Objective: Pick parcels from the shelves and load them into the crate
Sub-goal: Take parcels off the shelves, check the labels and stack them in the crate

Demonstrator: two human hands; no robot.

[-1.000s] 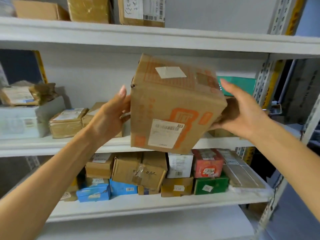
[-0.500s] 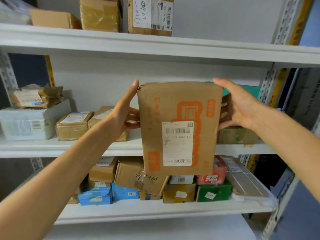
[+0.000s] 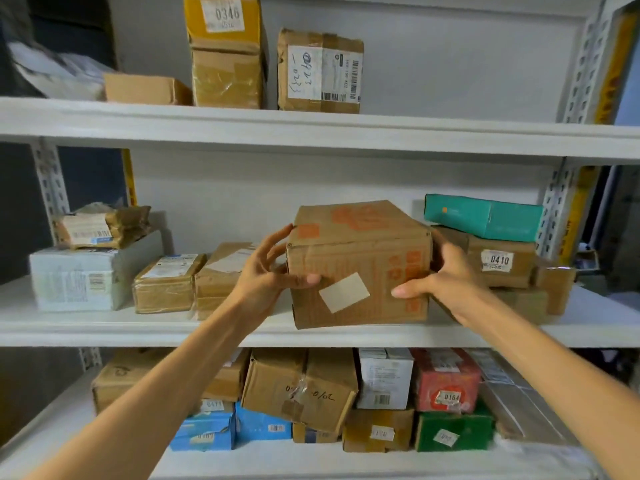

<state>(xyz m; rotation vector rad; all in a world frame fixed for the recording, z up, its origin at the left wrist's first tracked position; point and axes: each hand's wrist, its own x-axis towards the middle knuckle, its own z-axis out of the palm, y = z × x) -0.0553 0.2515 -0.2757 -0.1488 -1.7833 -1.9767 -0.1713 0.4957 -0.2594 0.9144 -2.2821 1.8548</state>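
Head view, three white shelves by a pale wall. Held one brown cardboard box with two hands: left hand gripped its left side, thumb on the front; right hand curled round its right corner. Sat at the front of the middle shelf, just beside one teal box. Orange print, one blank white sticker, dented edges.

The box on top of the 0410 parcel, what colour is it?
That box is teal, clearest in the head view.
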